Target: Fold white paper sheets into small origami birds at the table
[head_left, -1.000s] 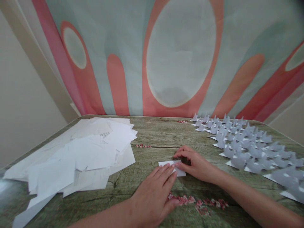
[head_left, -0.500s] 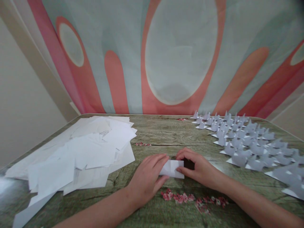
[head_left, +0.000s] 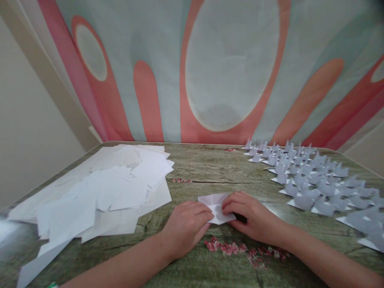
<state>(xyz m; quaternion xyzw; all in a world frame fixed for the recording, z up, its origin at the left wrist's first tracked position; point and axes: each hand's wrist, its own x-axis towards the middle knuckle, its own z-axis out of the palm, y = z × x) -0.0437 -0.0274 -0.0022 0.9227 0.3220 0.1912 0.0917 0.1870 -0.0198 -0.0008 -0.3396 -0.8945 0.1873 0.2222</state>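
Small creased white paper [head_left: 218, 211] — L hand [head_left: 186, 224] pinches its left end, R hand [head_left: 253, 214] its right, prob. steadying folds.

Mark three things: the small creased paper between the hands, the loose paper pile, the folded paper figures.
Small creased paper [head_left: 216, 209], head view, middle of its exposed face.
Loose paper pile [head_left: 117, 190], head view, an upper sheet's face.
Folded paper figures [head_left: 326, 188], head view, a figure near the group's middle.

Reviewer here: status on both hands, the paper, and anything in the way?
Left hand and right hand gripping opposite sides of small creased white paper. Paper partly folded, flap raised. White sheets left, folded paper birds right, both apart from hands.
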